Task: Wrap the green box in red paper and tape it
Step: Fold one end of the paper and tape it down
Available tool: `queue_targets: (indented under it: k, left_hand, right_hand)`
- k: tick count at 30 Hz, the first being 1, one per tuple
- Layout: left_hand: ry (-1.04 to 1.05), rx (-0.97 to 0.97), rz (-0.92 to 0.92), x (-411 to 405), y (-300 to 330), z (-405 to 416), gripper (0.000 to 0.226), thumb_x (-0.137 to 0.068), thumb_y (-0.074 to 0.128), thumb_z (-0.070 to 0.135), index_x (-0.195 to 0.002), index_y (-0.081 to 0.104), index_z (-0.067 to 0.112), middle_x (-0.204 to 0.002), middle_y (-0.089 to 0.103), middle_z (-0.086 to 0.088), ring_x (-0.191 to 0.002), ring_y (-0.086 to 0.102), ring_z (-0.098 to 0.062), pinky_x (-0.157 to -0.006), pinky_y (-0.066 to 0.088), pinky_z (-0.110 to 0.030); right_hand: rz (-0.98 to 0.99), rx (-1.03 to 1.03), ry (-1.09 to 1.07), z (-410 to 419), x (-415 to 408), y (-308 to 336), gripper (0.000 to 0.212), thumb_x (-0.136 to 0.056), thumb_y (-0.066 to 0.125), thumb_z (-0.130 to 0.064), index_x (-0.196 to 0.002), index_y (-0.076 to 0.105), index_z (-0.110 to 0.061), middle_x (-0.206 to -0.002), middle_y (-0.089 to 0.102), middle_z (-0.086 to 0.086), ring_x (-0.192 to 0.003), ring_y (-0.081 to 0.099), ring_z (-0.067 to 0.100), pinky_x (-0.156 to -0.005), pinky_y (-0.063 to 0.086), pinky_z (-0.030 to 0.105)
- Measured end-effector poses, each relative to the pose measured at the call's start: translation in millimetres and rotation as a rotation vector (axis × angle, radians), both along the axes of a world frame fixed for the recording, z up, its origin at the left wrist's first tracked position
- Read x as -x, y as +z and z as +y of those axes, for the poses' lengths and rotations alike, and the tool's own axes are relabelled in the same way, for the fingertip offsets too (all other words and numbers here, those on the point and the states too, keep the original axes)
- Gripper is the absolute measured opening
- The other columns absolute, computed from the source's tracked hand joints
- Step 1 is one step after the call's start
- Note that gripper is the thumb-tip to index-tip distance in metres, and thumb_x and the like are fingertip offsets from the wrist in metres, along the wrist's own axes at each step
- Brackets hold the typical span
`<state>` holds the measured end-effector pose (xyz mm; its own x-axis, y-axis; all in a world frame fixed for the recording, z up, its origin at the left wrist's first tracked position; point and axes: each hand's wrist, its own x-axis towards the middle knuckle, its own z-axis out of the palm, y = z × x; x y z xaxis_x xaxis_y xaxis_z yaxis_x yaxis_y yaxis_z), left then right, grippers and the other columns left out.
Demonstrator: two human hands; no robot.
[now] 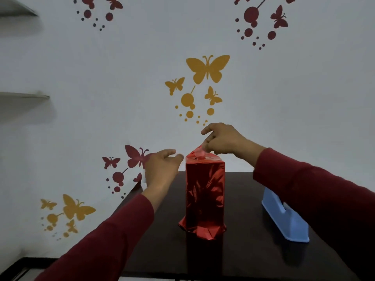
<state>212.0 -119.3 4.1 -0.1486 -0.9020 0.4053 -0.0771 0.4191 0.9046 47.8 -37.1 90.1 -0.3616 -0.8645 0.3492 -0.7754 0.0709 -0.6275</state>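
Red-papered box [205, 195] upright; right hand [222, 141] pinches tape [199, 153].

One box wrapped in red paper [205, 196] stands at the centre of the frame, with one strip of tape [197, 153] at its top. Two hands show: the left hand [162, 169] just left of centre, the right hand [221, 141] above the box. One blue tape dispenser [284, 218] sits at lower right. One dark table [243, 250] fills the bottom. Two shelves [22, 96] jut in at the left edge.
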Motion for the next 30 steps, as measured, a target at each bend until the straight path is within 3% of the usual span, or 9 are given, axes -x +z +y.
queue_targets:
  k: [2, 4, 7, 9, 12, 16, 20, 26, 30]
  left_hand:
    - [-0.047, -0.061, 0.0, 2.9, -8.5, -8.2, 0.035, -0.081, 0.079, 0.034, -0.115, 0.077, 0.024, -0.094, 0.071, 0.018, -0.098, 0.069, -0.01, -0.102, 0.054, -0.038]
    - [-0.129, -0.152, 0.017, 10.0, -11.6, -10.8, 0.025, -0.084, 0.078, 0.033, -0.108, 0.077, 0.027, -0.1, 0.069, 0.018, -0.108, 0.064, -0.011, -0.104, 0.051, -0.038]
    - [-0.229, -0.309, 0.086, 19.3, -9.1, -15.6, 0.01, -0.086, 0.073, 0.03, -0.094, 0.074, 0.026, -0.108, 0.071, 0.008, -0.114, 0.064, -0.022, -0.09, 0.05, -0.04]
    - [-0.281, -0.385, 0.136, 23.7, -8.5, -17.7, 0.014, -0.082, 0.07, 0.032, -0.089, 0.073, 0.021, -0.115, 0.072, -0.002, -0.115, 0.063, -0.027, -0.082, 0.046, -0.038]
    - [-0.342, -0.442, 0.207, 29.1, -10.8, -20.1, 0.01, -0.078, 0.065, 0.029, -0.075, 0.071, 0.022, -0.104, 0.074, 0.0, -0.107, 0.066, -0.025, -0.084, 0.044, -0.04]
    - [-0.329, -0.453, 0.216, 35.6, -14.4, -25.7, 0.013, -0.088, 0.061, 0.022, -0.092, 0.074, 0.02, -0.103, 0.073, 0.003, -0.104, 0.064, -0.021, -0.093, 0.046, -0.043]
    - [-0.299, -0.465, 0.225, 37.2, -15.5, -29.7, 0.018, -0.088, 0.061, 0.02, -0.099, 0.075, 0.017, -0.106, 0.074, 0.001, -0.107, 0.064, -0.022, -0.099, 0.047, -0.047]
    - [-0.294, -0.46, 0.213, 39.2, -11.6, -25.4, 0.027, -0.075, 0.061, 0.026, -0.098, 0.072, 0.017, -0.112, 0.074, 0.0, -0.105, 0.066, -0.021, -0.092, 0.047, -0.044]
    - [-0.32, -0.447, 0.175, 41.1, -8.7, -25.0, 0.027, -0.067, 0.063, 0.039, -0.086, 0.07, 0.022, -0.098, 0.073, 0.001, -0.104, 0.066, -0.024, -0.089, 0.048, -0.044]
  right_hand:
    - [0.029, -0.085, 0.039, -13.6, 1.9, 5.9, 0.053, -0.08, 0.072, -0.005, -0.129, 0.061, -0.022, -0.109, 0.074, 0.002, -0.101, 0.072, 0.02, -0.084, 0.064, 0.036]
    - [0.089, -0.153, 0.06, -23.9, 5.5, 10.9, 0.054, -0.081, 0.074, -0.006, -0.131, 0.061, -0.023, -0.115, 0.071, 0.003, -0.104, 0.071, 0.022, -0.085, 0.064, 0.037]
    - [0.137, -0.268, 0.101, -39.4, 9.0, 16.8, 0.053, -0.085, 0.075, -0.008, -0.133, 0.059, -0.024, -0.112, 0.076, 0.005, -0.107, 0.072, 0.022, -0.09, 0.062, 0.038]
    - [0.154, -0.328, 0.128, -47.3, 10.4, 17.7, 0.051, -0.087, 0.075, -0.01, -0.133, 0.058, -0.024, -0.109, 0.078, 0.004, -0.105, 0.073, 0.02, -0.09, 0.06, 0.038]
    - [0.183, -0.348, 0.151, -56.8, 10.7, 15.8, 0.049, -0.088, 0.076, -0.012, -0.132, 0.058, -0.024, -0.107, 0.079, 0.004, -0.106, 0.073, 0.025, -0.088, 0.06, 0.038]
    - [0.238, -0.354, 0.151, -64.4, 9.9, 10.6, 0.051, -0.088, 0.075, -0.009, -0.133, 0.058, -0.024, -0.1, 0.078, -0.005, -0.104, 0.073, 0.026, -0.079, 0.058, 0.033]
    - [0.298, -0.354, 0.138, -66.0, 11.7, 6.0, 0.052, -0.089, 0.074, -0.008, -0.136, 0.059, -0.021, -0.101, 0.077, -0.005, -0.084, 0.068, 0.015, -0.066, 0.051, 0.024]
    - [0.344, -0.319, 0.146, -63.7, 11.3, -0.5, 0.054, -0.09, 0.074, -0.01, -0.139, 0.055, -0.02, -0.101, 0.077, -0.005, -0.085, 0.069, 0.012, -0.079, 0.055, 0.024]
    - [0.333, -0.248, 0.114, -65.1, 12.5, -10.2, 0.06, -0.086, 0.079, -0.015, -0.14, 0.055, -0.018, -0.094, 0.075, -0.011, -0.086, 0.065, 0.004, -0.079, 0.051, 0.021]
